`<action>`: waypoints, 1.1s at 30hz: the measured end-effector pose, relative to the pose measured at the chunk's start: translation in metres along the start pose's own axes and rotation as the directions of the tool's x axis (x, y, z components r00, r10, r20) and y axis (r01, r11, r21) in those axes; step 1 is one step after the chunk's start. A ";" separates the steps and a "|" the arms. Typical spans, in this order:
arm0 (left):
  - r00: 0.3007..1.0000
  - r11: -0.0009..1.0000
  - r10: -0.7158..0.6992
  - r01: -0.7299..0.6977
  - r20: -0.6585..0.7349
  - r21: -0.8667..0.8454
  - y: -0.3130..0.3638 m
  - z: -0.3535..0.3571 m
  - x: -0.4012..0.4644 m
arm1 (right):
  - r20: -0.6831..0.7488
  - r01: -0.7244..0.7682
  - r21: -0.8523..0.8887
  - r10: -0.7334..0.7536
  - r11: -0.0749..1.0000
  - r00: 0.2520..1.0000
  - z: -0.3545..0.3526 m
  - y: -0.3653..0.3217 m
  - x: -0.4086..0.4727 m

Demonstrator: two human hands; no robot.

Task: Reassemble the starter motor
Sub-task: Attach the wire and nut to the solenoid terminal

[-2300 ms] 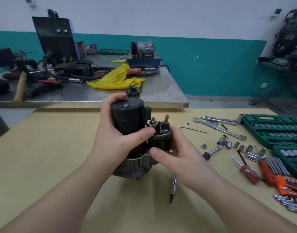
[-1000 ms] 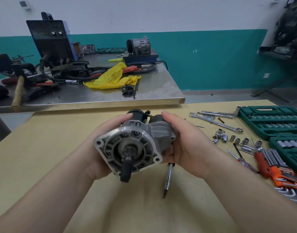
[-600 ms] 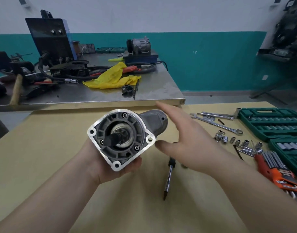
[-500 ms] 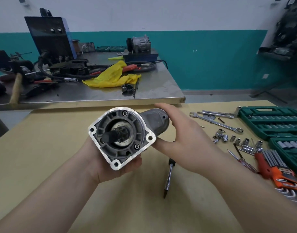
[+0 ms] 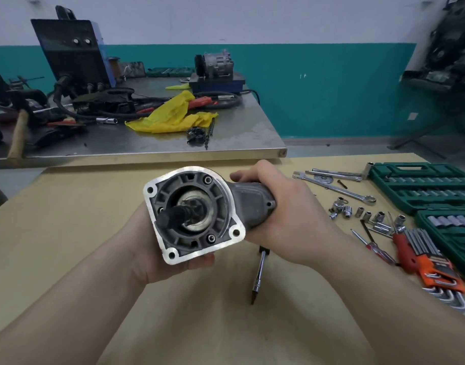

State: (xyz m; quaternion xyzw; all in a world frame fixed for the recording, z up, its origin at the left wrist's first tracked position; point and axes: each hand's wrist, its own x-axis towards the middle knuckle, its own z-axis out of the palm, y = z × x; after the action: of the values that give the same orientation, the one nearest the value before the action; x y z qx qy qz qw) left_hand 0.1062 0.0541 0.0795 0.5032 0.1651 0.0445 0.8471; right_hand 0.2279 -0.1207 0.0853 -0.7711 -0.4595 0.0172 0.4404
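Grey metal starter motor (image 5: 199, 214) held off the table (image 5: 55, 233), flange facing you; your left hand (image 5: 157, 259) cups it underneath, right hand (image 5: 284, 214) grasps its side.

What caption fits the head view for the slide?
Both hands, left and right, hold the starter motor above the table, drive end toward camera.

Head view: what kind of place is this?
Likely an auto-electrical repair workshop: hands hold a starter motor over a workbench, socket sets lie open, and a welder stands on the steel table.
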 end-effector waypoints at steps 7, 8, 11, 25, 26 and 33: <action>0.986 0.972 0.143 -0.156 0.085 0.177 0.018 -0.005 -0.001 | -0.135 0.025 0.023 -0.022 0.999 0.991 0.005 -0.001 -0.002; 0.991 0.974 0.103 -0.118 0.088 0.192 0.019 -0.004 -0.002 | -0.145 -0.013 0.067 0.022 0.998 0.989 0.004 0.000 -0.002; 0.967 0.986 -0.014 -0.029 0.256 0.163 0.026 -0.009 -0.003 | -0.136 -0.114 0.310 0.163 0.944 0.977 -0.006 0.005 -0.001; 0.992 0.840 0.123 -0.123 0.035 0.529 0.013 0.006 -0.004 | 0.231 -0.395 0.771 0.359 0.499 0.904 0.011 0.004 0.002; 0.990 0.848 0.135 -0.091 -0.047 0.522 0.010 0.006 -0.003 | 0.249 -0.402 0.776 0.350 0.486 0.903 0.009 0.003 0.002; 0.977 0.959 -0.005 0.065 -0.215 0.276 0.007 -0.001 0.000 | 0.319 -0.418 0.757 0.273 0.502 0.907 0.005 -0.007 0.002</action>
State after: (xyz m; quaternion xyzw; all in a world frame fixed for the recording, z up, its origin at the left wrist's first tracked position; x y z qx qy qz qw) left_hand 0.1061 0.0580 0.0848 0.6076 0.2682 0.0591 0.7452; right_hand 0.2222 -0.1147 0.0880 -0.5549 -0.2693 0.3739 0.6927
